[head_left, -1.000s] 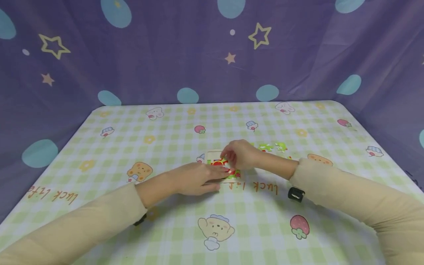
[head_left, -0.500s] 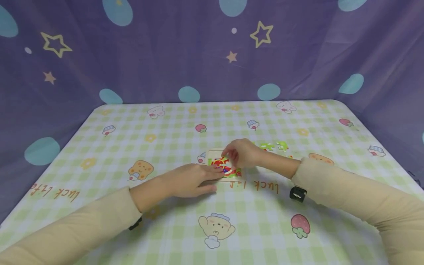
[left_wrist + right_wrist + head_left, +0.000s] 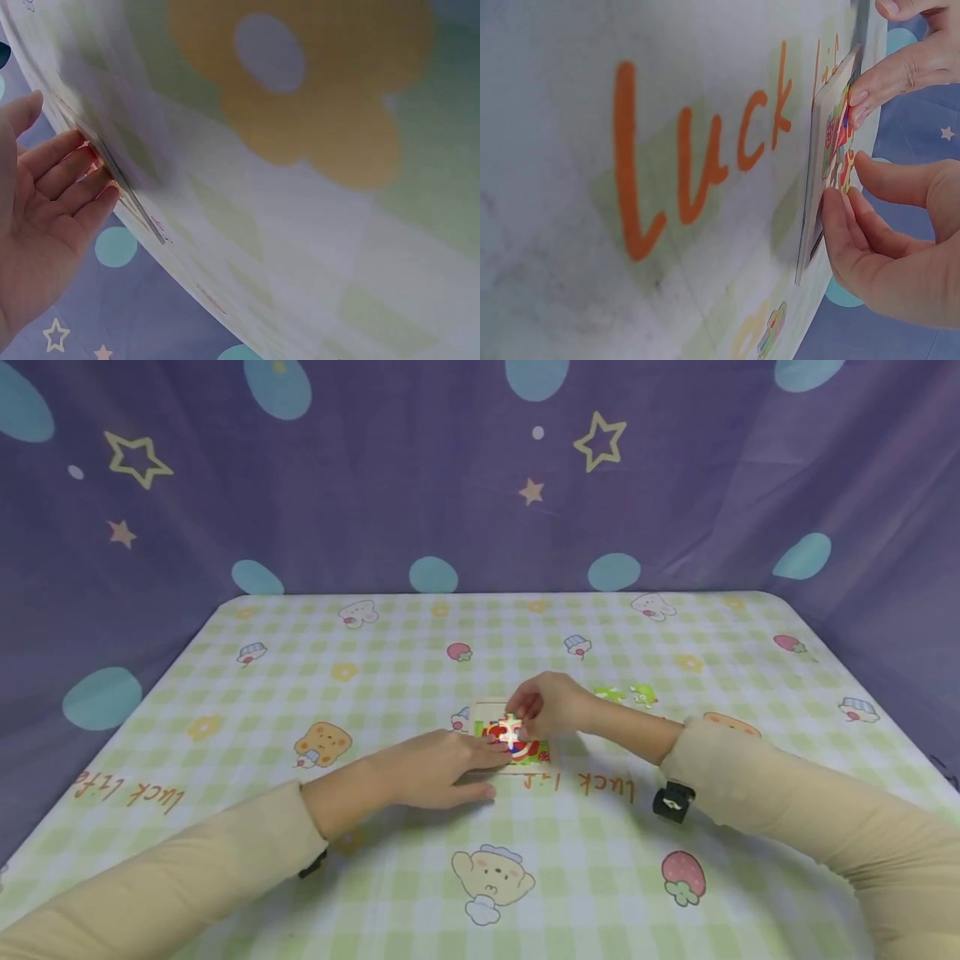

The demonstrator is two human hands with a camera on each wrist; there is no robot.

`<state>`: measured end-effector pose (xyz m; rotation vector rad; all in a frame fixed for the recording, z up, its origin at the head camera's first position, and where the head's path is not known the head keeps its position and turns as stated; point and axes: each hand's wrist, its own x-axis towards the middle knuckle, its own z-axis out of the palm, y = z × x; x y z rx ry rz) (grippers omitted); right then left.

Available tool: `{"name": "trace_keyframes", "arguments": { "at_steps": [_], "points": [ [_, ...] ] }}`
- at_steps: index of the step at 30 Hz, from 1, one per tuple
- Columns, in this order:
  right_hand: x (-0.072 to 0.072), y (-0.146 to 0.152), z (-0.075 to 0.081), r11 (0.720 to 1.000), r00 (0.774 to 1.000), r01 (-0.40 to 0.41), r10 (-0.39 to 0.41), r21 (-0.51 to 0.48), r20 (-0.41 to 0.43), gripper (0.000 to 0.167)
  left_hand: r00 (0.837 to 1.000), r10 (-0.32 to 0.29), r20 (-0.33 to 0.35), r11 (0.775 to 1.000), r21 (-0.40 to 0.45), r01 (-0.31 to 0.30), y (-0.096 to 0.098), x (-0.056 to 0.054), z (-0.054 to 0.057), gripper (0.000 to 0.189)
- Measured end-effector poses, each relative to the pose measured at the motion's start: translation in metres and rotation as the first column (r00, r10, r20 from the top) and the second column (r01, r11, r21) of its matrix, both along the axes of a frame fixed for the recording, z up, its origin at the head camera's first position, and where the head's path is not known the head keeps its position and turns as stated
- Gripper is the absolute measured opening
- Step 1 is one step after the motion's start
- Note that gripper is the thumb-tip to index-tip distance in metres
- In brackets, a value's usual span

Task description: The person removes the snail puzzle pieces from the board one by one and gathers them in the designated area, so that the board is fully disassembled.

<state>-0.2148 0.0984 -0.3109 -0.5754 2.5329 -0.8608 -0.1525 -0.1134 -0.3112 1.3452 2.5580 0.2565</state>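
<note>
A small jigsaw puzzle in a flat wooden tray [image 3: 491,703] lies mid-table, its picture red, green and blue. My left hand [image 3: 442,767] rests on the puzzle from the left, fingers extended, fingertips on the pieces. From the right, my right hand [image 3: 553,705] pinches a puzzle piece [image 3: 511,732] between thumb and fingers, over the upper part of the picture. The right wrist view shows this piece [image 3: 847,169] raised at a slant, close to the tray face. Its lower edge is partly hidden by fingers [image 3: 838,225]. In the left wrist view the left fingers [image 3: 79,176] touch the puzzle.
Loose green puzzle pieces [image 3: 642,695] lie on the tablecloth [image 3: 390,693] beyond the right forearm, which partly hides others. The checked cloth carries printed cartoons and lettering. A purple curtain [image 3: 360,485] hangs behind the table's far edge.
The left hand has drawn back slightly, uncovering more of the picture. The right hand's piece has tilted and now catches the light above the puzzle. The head view has shifted a little.
</note>
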Motion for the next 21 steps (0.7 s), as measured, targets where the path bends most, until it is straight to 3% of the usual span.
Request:
{"name": "trace_keyframes", "arguments": {
  "at_steps": [15, 21],
  "points": [
    [-0.001, -0.0062, -0.0042, 0.993, 0.993, 0.101, -0.098, -0.053, 0.062, 0.023, 1.0, -0.007, -0.013, 1.0, 0.006, 0.007, -0.0006, -0.0008, -0.0016, 0.047],
    [-0.0016, -0.009, -0.0047, 0.958, 0.966, 0.207, -0.169, -0.196, 0.197, 0.019, 1.0, -0.005, -0.012, 1.0, 0.0, 0.005, -0.001, -0.0014, -0.0022, 0.047]
  ]
}}
